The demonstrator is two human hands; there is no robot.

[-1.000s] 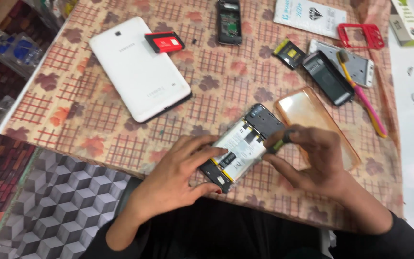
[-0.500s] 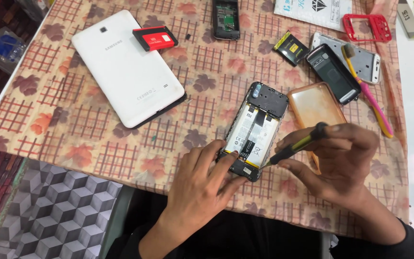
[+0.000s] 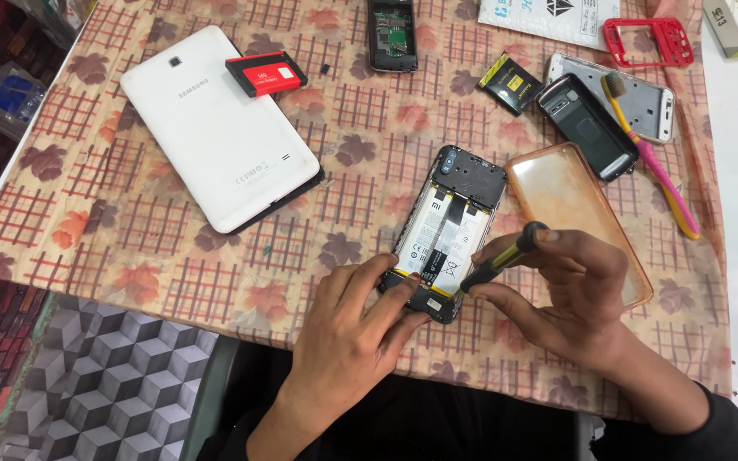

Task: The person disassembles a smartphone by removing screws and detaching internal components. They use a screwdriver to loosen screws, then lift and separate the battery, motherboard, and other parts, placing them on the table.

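An opened smartphone (image 3: 450,226) with its back cover off lies on the patterned tablecloth (image 3: 130,248), showing a white battery and a black board cover. My left hand (image 3: 352,329) presses its fingers on the phone's lower end. My right hand (image 3: 570,290) grips a small black-and-yellow screwdriver (image 3: 506,254), with the tip at the phone's lower right corner. A translucent orange phone case (image 3: 570,205) lies partly under my right hand.
A white tablet (image 3: 215,128) lies face down at upper left with a red battery (image 3: 265,74) on it. Farther back lie a black circuit board (image 3: 391,32), a black-yellow battery (image 3: 512,83), a dark phone (image 3: 587,126), a toothbrush (image 3: 655,162) and a red frame (image 3: 649,41).
The phone has been set flatter and turned more upright on the cloth. My right hand has brought the screwdriver tip down to its lower corner. The view has shifted slightly.
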